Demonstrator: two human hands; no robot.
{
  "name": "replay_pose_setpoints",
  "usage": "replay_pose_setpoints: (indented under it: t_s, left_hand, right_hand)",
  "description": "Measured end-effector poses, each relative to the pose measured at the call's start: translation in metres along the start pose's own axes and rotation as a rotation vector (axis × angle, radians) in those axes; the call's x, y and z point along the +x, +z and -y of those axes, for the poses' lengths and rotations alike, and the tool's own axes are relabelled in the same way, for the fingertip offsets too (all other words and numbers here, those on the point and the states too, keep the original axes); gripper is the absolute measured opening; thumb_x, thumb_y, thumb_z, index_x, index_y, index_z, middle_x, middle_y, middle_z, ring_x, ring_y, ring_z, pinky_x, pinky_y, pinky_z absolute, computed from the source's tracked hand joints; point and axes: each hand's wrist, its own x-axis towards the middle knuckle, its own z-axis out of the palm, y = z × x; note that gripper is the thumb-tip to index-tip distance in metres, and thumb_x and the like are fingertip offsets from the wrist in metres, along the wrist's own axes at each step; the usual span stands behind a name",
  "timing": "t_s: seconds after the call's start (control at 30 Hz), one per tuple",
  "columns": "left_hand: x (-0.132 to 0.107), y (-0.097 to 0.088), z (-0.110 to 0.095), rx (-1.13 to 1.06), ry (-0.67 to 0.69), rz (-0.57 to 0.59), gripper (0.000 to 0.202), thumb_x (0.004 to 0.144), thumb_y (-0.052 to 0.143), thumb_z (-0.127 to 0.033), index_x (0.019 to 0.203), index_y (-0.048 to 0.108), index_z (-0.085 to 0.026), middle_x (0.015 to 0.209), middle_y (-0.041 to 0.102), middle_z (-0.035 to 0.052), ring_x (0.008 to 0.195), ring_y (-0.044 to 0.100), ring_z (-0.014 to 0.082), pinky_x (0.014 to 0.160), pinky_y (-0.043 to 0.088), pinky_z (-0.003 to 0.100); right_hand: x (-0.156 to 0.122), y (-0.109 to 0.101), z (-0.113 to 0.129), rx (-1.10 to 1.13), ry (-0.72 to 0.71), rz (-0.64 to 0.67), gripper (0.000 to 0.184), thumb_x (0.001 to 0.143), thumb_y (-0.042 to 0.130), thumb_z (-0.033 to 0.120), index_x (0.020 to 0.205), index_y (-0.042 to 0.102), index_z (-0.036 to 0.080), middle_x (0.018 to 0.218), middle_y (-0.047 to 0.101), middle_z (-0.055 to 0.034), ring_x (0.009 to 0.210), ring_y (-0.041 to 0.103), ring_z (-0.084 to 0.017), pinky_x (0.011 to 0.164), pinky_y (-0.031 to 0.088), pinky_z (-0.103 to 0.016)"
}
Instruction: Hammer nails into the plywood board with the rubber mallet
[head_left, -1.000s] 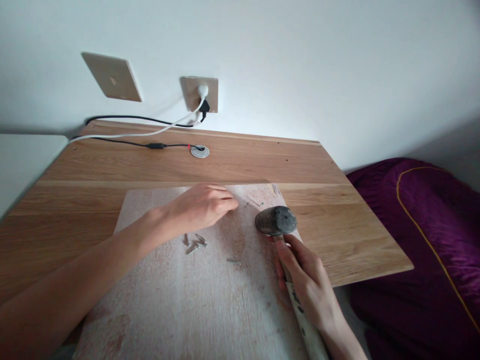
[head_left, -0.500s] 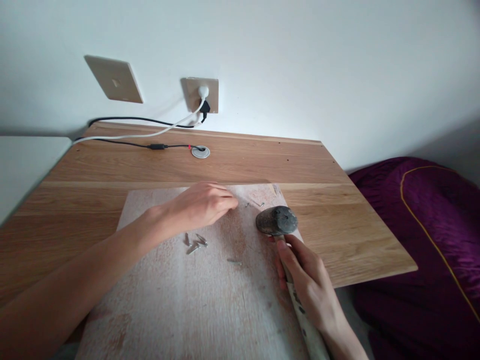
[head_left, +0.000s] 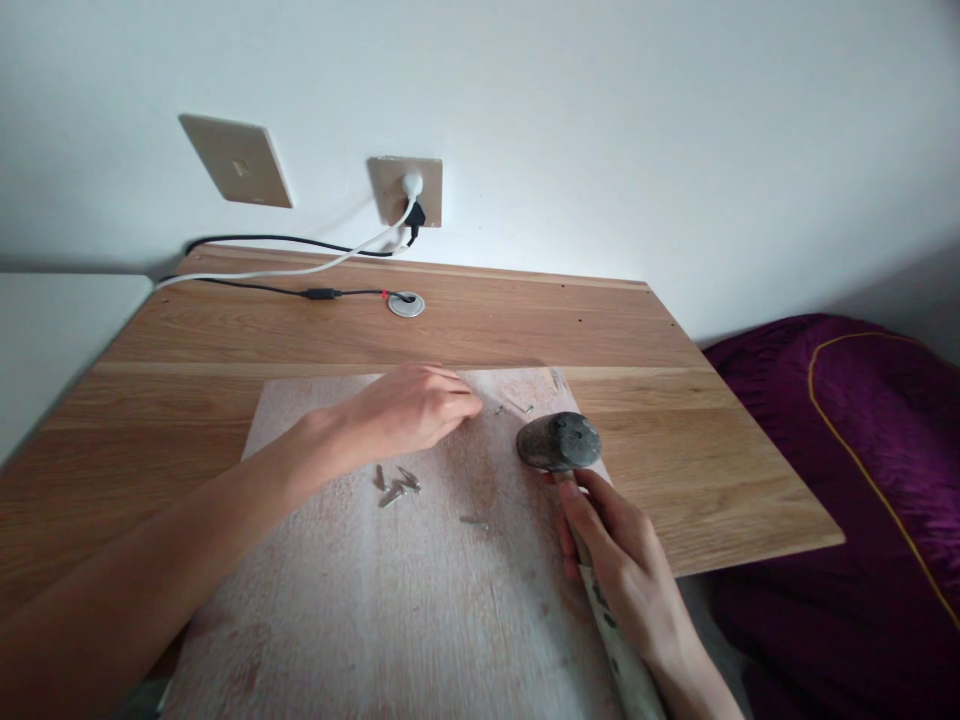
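Observation:
A pale, worn board [head_left: 390, 600] lies on a wooden desk [head_left: 225, 340]. My left hand [head_left: 409, 410] rests near the board's far edge with its fingers pinched together at the tips; what they hold is hidden. My right hand [head_left: 622, 565] is wrapped round the handle of a hammer [head_left: 560, 442], whose dark rounded head rests on the board's right side. Several loose nails [head_left: 395, 485] lie just below my left hand, one more nail [head_left: 472, 521] lies nearer me, and a few small nails [head_left: 517, 408] lie between my fingertips and the hammer head.
A wall socket [head_left: 409, 190] holds a white and a black plug; their cables [head_left: 285, 270] run along the desk's back edge. A round grommet [head_left: 406, 304] sits in the desk. A blank wall plate [head_left: 236, 160] is at left. Purple bedding [head_left: 847, 480] lies right of the desk.
Both hands and the hammer stay where they were; only the view has drifted slightly.

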Motion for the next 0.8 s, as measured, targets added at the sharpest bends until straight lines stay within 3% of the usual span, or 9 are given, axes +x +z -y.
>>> replay_pose_setpoints:
  t_s: [0.47, 0.6, 0.8]
  left_hand:
    - [0.0, 0.001, 0.0, 0.061, 0.002, 0.024, 0.026, 0.104, 0.056, -0.01, 0.083, 0.068, -0.019, 0.08, 0.072, 0.0031, 0.076, 0.067, 0.018, 0.07, 0.048, 0.033]
    - [0.0, 0.005, 0.0, 0.066, 0.01, 0.007, 0.024, 0.107, 0.06, -0.017, 0.084, 0.068, -0.018, 0.081, 0.071, 0.0025, 0.076, 0.066, 0.0175, 0.07, 0.048, 0.032]
    - [0.0, 0.012, -0.002, 0.09, 0.009, -0.027, 0.02, 0.107, 0.064, -0.022, 0.089, 0.069, -0.018, 0.098, 0.07, 0.0052, 0.086, 0.066, 0.0181, 0.075, 0.051, 0.031]
  right_hand:
    - [0.0, 0.0, 0.001, -0.024, -0.015, 0.009, 0.056, 0.105, 0.05, 0.071, 0.079, 0.059, 0.023, 0.059, 0.056, 0.0024, 0.05, 0.055, -0.014, 0.049, 0.043, -0.026]
    - [0.001, 0.0, 0.001, -0.035, -0.023, 0.005, 0.057, 0.105, 0.05, 0.073, 0.079, 0.059, 0.023, 0.058, 0.056, 0.0025, 0.05, 0.054, -0.014, 0.049, 0.042, -0.026]
    - [0.0, -0.001, -0.001, -0.036, -0.028, 0.01, 0.057, 0.105, 0.049, 0.073, 0.082, 0.06, 0.023, 0.059, 0.055, 0.0029, 0.05, 0.054, -0.014, 0.049, 0.041, -0.026]
